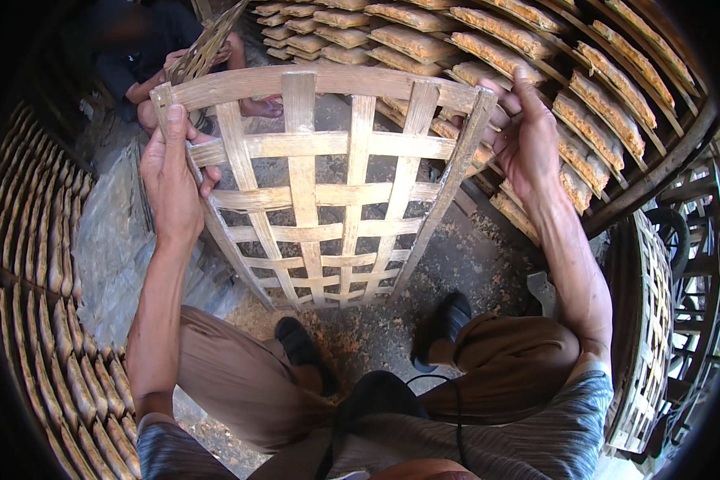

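Note:
A woven bamboo lattice panel with a wooden rim stands tilted in front of me, its far edge raised and its narrower-looking lower end down near the floor between my feet. My left hand is closed round the upper left corner, thumb on the near face and fingers behind the side rail. At the upper right corner, my right hand grips the side rail, some of its fingers partly hidden behind it. Through the gaps in the weave, the dark floor shows.
Racks of flat pieces with rough orange-brown edges fill the upper right; similar rows line the left. Another person sits at upper left, holding a woven piece. Grey sheeting lies at left. Lattice panels stand at right.

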Motion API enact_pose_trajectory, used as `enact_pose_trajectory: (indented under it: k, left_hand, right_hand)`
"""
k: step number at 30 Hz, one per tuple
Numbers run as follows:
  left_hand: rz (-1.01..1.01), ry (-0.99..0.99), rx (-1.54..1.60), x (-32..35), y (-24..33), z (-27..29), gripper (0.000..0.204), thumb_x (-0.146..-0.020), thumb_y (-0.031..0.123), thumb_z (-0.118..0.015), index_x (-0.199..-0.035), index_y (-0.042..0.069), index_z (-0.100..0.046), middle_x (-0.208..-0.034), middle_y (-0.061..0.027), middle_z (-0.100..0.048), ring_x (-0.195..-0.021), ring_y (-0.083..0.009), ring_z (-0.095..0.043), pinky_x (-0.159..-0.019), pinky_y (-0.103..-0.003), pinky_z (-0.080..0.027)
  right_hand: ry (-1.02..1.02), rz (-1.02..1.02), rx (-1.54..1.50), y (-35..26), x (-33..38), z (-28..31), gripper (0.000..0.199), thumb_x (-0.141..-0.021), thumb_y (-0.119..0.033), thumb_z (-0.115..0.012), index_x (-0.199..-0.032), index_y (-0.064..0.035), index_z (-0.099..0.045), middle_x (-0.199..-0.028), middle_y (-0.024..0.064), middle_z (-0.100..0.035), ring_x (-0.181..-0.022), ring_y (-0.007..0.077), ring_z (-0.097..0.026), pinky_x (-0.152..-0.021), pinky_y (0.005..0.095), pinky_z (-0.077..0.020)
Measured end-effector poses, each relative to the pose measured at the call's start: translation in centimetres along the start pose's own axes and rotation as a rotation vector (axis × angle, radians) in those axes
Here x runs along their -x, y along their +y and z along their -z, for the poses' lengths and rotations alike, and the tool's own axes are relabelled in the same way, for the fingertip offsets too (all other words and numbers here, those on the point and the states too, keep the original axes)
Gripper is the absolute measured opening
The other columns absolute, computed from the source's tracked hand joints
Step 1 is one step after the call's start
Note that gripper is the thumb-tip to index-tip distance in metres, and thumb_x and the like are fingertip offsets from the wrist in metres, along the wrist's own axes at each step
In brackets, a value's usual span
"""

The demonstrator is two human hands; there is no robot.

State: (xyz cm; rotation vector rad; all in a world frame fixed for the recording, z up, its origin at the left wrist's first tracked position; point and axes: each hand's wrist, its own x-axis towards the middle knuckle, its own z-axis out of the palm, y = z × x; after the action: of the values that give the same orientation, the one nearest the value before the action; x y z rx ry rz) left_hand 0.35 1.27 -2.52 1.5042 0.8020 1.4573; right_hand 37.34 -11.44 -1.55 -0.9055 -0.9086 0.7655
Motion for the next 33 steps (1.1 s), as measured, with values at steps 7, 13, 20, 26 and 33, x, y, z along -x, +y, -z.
enact_pose_trajectory:
  k: [7, 13, 20, 26, 33]
  left_hand:
    - [0.116, 0.019, 0.025, -0.3, -0.9, 1.0, 0.039, -0.11, 0.051, -0.057, -0.098, 0.014, -0.056, -0.085, -0.0016, -0.064, -0.058, -0.0074, -0.059, -0.042, -0.019, -0.034]
    - [0.138, -0.198, 0.094, -0.3, -0.9, 0.9, 0.037, -0.112, 0.045, -0.054, -0.107, 0.01, -0.061, -0.096, -0.0059, -0.069, -0.078, -0.0122, -0.069, -0.06, -0.025, -0.054]
    - [0.151, -0.369, 0.196, -0.5, -2.4, 0.8, 0.034, -0.11, 0.036, -0.059, -0.117, 0.004, -0.068, -0.108, -0.012, -0.074, -0.106, -0.018, -0.073, -0.09, -0.038, -0.067]
    - [0.058, -0.467, 0.103, -1.9, -1.5, 1.9, 0.036, -0.106, 0.024, -0.067, -0.135, 0.003, -0.064, -0.118, -0.0123, -0.075, -0.111, -0.0195, -0.073, -0.09, -0.039, -0.068]
    - [0.172, -0.782, -0.26, -1.3, -3.5, 3.0, 0.039, -0.098, 0.016, -0.078, -0.132, -0.001, -0.068, -0.12, -0.0137, -0.077, -0.108, -0.0205, -0.075, -0.095, -0.038, -0.062]
  right_hand:
    - [-0.358, -0.104, 0.326, 0.8, 0.7, 0.8, 0.063, -0.1, -0.05, -0.069, -0.141, -0.0019, -0.06, -0.128, 0.0127, -0.074, -0.119, 0.028, -0.071, -0.105, 0.0548, -0.0568]
    - [-0.114, 0.003, 0.485, 2.5, 1.1, 0.1, 0.036, -0.107, -0.037, -0.066, -0.117, -0.0019, -0.07, -0.09, 0.0079, -0.076, -0.074, 0.0168, -0.074, -0.066, 0.033, -0.0639]
    - [0.022, 0.038, 0.244, 3.6, 0.9, 1.0, 0.035, -0.108, -0.044, -0.063, -0.114, -0.011, -0.072, -0.098, 0.0014, -0.071, -0.09, 0.008, -0.068, -0.068, 0.0274, -0.06]
    - [0.21, -0.007, 0.266, 3.3, 0.7, 0.3, 0.035, -0.108, -0.044, -0.064, -0.122, -0.013, -0.072, -0.103, -0.0024, -0.07, -0.096, 0.0052, -0.066, -0.071, 0.0247, -0.0532]
    - [0.238, -0.024, 0.193, 3.8, -0.9, 3.8, 0.04, -0.106, -0.043, -0.067, -0.131, -0.0121, -0.07, -0.107, -0.0045, -0.069, -0.094, 0.003, -0.063, -0.067, 0.023, -0.0449]
